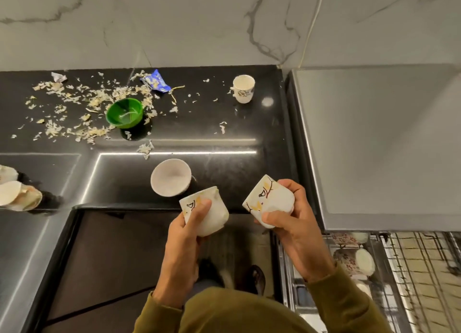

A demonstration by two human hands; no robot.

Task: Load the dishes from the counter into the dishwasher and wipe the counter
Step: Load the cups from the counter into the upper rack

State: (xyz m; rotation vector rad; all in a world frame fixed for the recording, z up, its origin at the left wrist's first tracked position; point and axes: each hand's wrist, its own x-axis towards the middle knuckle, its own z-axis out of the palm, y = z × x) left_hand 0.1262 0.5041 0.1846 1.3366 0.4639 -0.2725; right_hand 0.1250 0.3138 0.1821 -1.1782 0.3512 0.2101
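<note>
My left hand (185, 235) grips a white patterned cup (214, 214) just off the front edge of the black counter (224, 138). My right hand (294, 228) grips a second white patterned cup (270, 199), tilted, beside it. A white bowl (171, 176) stands on the counter right behind the held cups. A third patterned cup (243, 88) stands upright at the back right. A green bowl (124, 113) sits at the middle left among scattered peelings (74, 100). At the lower right, the open dishwasher rack (411, 270) holds patterned cups (354, 261).
A blue wrapper (156, 81) lies at the back of the counter near the marble wall. Pale shell-like dishes (17, 193) sit at the left edge. A grey flat surface (386, 145) lies right of the counter. My feet show on the dark floor below.
</note>
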